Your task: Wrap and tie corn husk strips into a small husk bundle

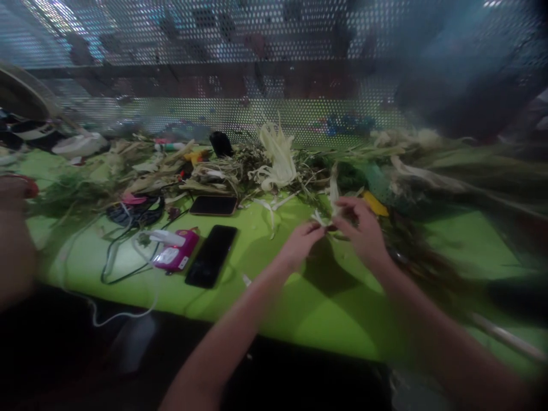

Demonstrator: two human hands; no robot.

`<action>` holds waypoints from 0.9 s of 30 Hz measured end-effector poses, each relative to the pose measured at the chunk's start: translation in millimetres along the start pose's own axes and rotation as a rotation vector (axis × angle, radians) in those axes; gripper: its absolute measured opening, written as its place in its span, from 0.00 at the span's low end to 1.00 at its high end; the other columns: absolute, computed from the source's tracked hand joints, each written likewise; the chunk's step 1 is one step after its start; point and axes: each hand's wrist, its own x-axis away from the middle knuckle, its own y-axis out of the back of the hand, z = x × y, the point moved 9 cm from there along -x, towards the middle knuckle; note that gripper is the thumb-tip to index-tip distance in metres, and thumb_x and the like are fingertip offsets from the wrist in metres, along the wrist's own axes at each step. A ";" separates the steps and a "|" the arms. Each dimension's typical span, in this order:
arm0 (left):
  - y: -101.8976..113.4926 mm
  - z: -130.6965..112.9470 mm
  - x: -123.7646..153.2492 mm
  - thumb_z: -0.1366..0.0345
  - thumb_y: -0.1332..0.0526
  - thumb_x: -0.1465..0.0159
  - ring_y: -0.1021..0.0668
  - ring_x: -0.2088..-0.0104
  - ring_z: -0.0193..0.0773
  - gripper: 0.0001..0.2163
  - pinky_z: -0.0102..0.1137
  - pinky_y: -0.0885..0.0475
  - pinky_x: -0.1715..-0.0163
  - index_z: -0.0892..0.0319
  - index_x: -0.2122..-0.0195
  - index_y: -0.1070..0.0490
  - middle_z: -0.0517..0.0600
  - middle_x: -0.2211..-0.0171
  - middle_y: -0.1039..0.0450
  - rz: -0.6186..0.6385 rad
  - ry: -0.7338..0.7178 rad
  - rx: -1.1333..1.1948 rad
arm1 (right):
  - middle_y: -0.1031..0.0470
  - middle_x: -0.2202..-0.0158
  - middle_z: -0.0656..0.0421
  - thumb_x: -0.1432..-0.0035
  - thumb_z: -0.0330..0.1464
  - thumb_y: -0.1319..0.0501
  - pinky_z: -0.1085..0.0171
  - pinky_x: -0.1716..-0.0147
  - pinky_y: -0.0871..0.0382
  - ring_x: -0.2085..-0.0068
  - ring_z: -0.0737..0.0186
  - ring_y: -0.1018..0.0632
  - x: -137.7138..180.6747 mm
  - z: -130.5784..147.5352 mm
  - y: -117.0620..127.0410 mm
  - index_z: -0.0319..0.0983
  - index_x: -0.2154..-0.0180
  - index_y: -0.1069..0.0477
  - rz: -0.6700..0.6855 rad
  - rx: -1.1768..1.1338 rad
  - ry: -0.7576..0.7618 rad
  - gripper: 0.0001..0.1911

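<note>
Over the green tabletop (257, 251), my two hands meet at a pale strip of corn husk (334, 185). My left hand (302, 244) pinches its lower whitish end between thumb and fingers. Higher up, my right hand (362, 228) has its fingers closed on the same husk, whose tip points upward. Just beyond my left hand lies a thin forked piece of husk (271, 212). Behind it, a bundle of cream corn husks (276, 157) stands upright with its ends fanned out.
Left of centre lie two dark phones (212, 256), a magenta power adapter (177, 251) and cables. Dried husks and stalks (209, 174) line the back below a perforated metal screen (257, 108). Another person's arm (15, 245) enters at left. A yellow object (375, 203) lies near my right hand.
</note>
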 end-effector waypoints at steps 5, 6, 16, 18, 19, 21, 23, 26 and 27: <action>12.2 9.2 -4.4 0.61 0.34 0.43 0.27 0.69 0.34 0.09 0.30 0.33 0.66 0.60 0.64 0.23 0.52 0.65 0.24 -0.096 0.069 0.305 | 0.28 0.63 0.57 0.42 0.37 0.36 0.57 0.61 0.32 0.62 0.57 0.27 6.6 21.2 6.7 0.42 0.63 0.28 -0.052 0.078 0.088 0.07; 12.2 8.7 -6.0 0.62 0.33 0.44 0.27 0.69 0.33 0.09 0.29 0.33 0.66 0.61 0.64 0.23 0.51 0.66 0.24 -0.094 0.048 0.352 | 0.28 0.64 0.58 0.41 0.36 0.36 0.57 0.62 0.32 0.62 0.57 0.27 8.8 26.0 1.6 0.42 0.65 0.28 -0.017 0.091 0.122 0.05; 19.9 4.1 -6.3 0.64 0.28 0.51 0.25 0.69 0.30 0.14 0.27 0.30 0.65 0.60 0.65 0.28 0.46 0.70 0.25 -0.191 -0.060 0.514 | 0.26 0.61 0.55 0.40 0.39 0.36 0.55 0.59 0.37 0.58 0.53 0.28 22.5 36.7 -26.3 0.41 0.67 0.27 0.112 0.457 0.340 0.08; 20.6 4.0 -5.2 0.64 0.29 0.49 0.25 0.70 0.30 0.13 0.27 0.29 0.65 0.60 0.65 0.28 0.45 0.71 0.26 -0.195 -0.051 0.505 | 0.25 0.61 0.55 0.41 0.41 0.36 0.54 0.58 0.38 0.58 0.52 0.28 22.3 33.8 -24.6 0.41 0.67 0.27 0.092 0.512 0.328 0.10; 20.0 3.8 -4.9 0.63 0.29 0.49 0.25 0.70 0.30 0.12 0.27 0.29 0.64 0.60 0.66 0.28 0.46 0.71 0.26 -0.189 -0.047 0.500 | 0.25 0.60 0.55 0.41 0.42 0.36 0.54 0.58 0.39 0.58 0.52 0.28 22.3 32.4 -24.7 0.42 0.67 0.27 0.093 0.527 0.323 0.11; 17.9 3.2 -4.5 0.63 0.30 0.48 0.24 0.69 0.31 0.11 0.29 0.29 0.62 0.60 0.66 0.27 0.47 0.70 0.25 -0.168 -0.046 0.486 | 0.25 0.60 0.54 0.41 0.43 0.36 0.53 0.59 0.39 0.57 0.51 0.29 22.2 29.5 -25.6 0.42 0.66 0.27 0.102 0.548 0.305 0.11; 15.0 2.0 -4.4 0.62 0.31 0.46 0.24 0.67 0.31 0.10 0.30 0.28 0.59 0.60 0.66 0.27 0.48 0.68 0.25 -0.145 -0.059 0.456 | 0.25 0.60 0.54 0.42 0.42 0.36 0.53 0.59 0.40 0.57 0.50 0.29 22.2 27.2 -26.3 0.42 0.67 0.27 0.102 0.565 0.287 0.10; 12.3 0.8 -4.5 0.61 0.32 0.45 0.24 0.66 0.32 0.10 0.30 0.29 0.58 0.60 0.65 0.27 0.48 0.67 0.25 -0.132 -0.084 0.391 | 0.25 0.61 0.54 0.40 0.37 0.38 0.53 0.60 0.40 0.58 0.50 0.30 23.2 25.1 -29.3 0.42 0.68 0.28 0.112 0.583 0.275 0.06; 11.7 0.9 -4.6 0.60 0.32 0.44 0.25 0.66 0.32 0.10 0.30 0.29 0.59 0.60 0.65 0.26 0.49 0.67 0.25 -0.131 -0.086 0.360 | 0.25 0.62 0.54 0.39 0.35 0.39 0.53 0.60 0.40 0.58 0.50 0.30 23.7 24.9 -30.6 0.42 0.68 0.28 0.121 0.578 0.276 0.06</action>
